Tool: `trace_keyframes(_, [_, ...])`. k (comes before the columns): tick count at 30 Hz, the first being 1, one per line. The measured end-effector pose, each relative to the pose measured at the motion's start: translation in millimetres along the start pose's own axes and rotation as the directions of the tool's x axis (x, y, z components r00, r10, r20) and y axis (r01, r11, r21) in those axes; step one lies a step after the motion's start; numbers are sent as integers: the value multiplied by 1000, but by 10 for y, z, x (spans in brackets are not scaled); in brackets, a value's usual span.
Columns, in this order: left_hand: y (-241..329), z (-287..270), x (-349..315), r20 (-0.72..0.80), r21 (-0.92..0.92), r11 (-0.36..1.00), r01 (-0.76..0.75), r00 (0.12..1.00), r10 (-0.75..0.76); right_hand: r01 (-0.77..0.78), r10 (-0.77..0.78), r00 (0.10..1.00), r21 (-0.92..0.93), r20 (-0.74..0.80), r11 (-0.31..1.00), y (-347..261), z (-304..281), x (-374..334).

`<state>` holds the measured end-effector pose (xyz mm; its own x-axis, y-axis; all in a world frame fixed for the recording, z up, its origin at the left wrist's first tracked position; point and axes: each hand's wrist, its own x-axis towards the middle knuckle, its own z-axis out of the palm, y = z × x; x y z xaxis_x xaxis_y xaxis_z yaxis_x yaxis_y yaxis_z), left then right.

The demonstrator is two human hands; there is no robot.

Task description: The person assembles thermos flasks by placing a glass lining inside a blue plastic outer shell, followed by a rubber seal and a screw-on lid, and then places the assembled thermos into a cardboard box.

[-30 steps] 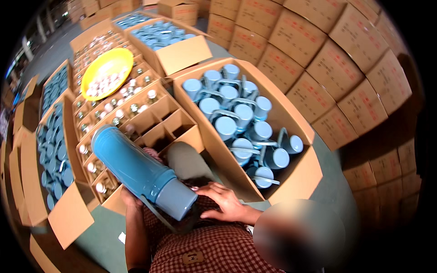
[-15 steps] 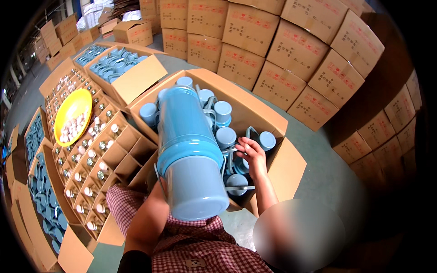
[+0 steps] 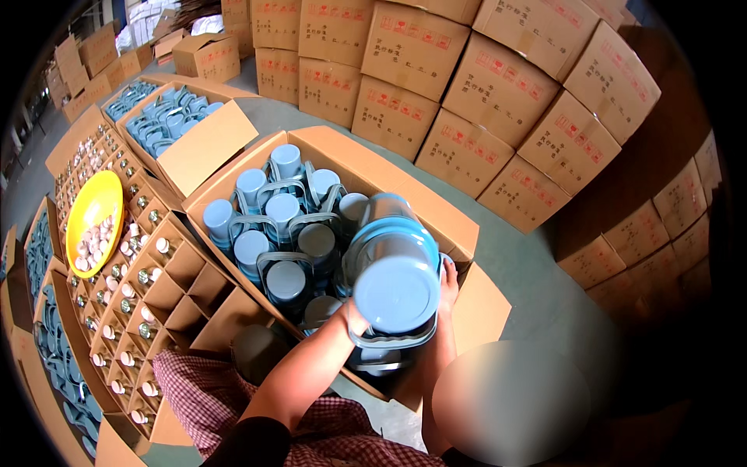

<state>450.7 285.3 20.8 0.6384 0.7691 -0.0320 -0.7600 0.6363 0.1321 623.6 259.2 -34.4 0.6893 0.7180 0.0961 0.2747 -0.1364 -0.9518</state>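
A blue thermos flask (image 3: 397, 292) with a pale blue rounded top stands tilted between my two hands, over the right part of an open carton (image 3: 373, 165). My left hand (image 3: 355, 317) is closed on its left side, fingers partly hidden behind it. My right hand (image 3: 448, 285) grips the right side, by the carton's right wall. The flask's grey-blue handle (image 3: 394, 341) hangs down at the near side. Several more blue flasks (image 3: 282, 212) with handles stand upright in the carton, filling its left and middle.
To the left is a divided carton (image 3: 204, 276) of glass bottles with pale stoppers. A yellow bowl (image 3: 97, 194) of stoppers rests on it. Open cartons of blue parts (image 3: 175, 117) stand beyond and at far left. Stacked closed cartons (image 3: 412, 50) line the back and right.
The flask has moved right and down from above the carton's middle, now more upright. My right hand has gone from beside the standing flasks onto the held flask.
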Motion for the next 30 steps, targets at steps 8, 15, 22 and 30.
trace_keyframes(8, [-226, -542, 395, -661, 77, 967, 243, 738, -133, -375, 138, 895, 548, 423, 748, -208, 270, 62])
trace_keyframes(15, [321, -208, 39, -560, 523, 733, 434, 824, -88, -513, 354, 815, 287, 460, 809, -280, 578, -100])
trace_keyframes(22, [709, 158, -838, -386, 693, 647, 319, 922, -41, 344, -210, 828, -175, 520, 923, -710, 853, -154])
trace_keyframes(30, [1100, 236, -1810, -313, 720, 681, 134, 938, 147, 778, -285, 622, -535, 729, 329, -879, 1232, -270])
